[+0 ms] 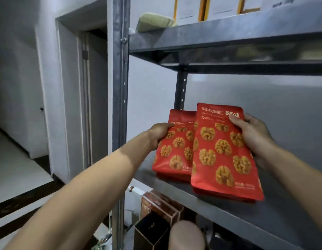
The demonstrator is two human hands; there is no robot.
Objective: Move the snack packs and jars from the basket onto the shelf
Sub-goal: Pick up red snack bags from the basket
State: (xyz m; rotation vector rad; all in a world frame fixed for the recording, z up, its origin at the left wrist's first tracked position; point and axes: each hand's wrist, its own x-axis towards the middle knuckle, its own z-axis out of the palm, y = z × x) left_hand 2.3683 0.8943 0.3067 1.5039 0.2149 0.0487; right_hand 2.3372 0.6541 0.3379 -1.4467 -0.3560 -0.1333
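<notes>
Nearest, below the working level, dark boxes (156,208) and a blurred pale round object (187,235) stand on the lower tier, right under where anything dropped would fall. Above them, the right hand (254,136) grips the right snack pack (221,152) by its upper right edge, thumb on the front and fingers curled behind. The left hand (160,134) grips the left snack pack (176,147) the same way at its left edge. Both red packs appear to have their bases on the shelf (264,222) and their tops tilted back.

The right pack sits close to the front lip, so it could slide forward off the edge if it is let go while leaning. It also overlaps the left pack's side, so pulling one hand away carelessly may drag or tip its neighbour. The soft pouch bottoms probably won't stand firmly unless pushed further in towards the wall. The basket is out of view. Higher up, a greenish pad (154,21) lies on the top tier.
</notes>
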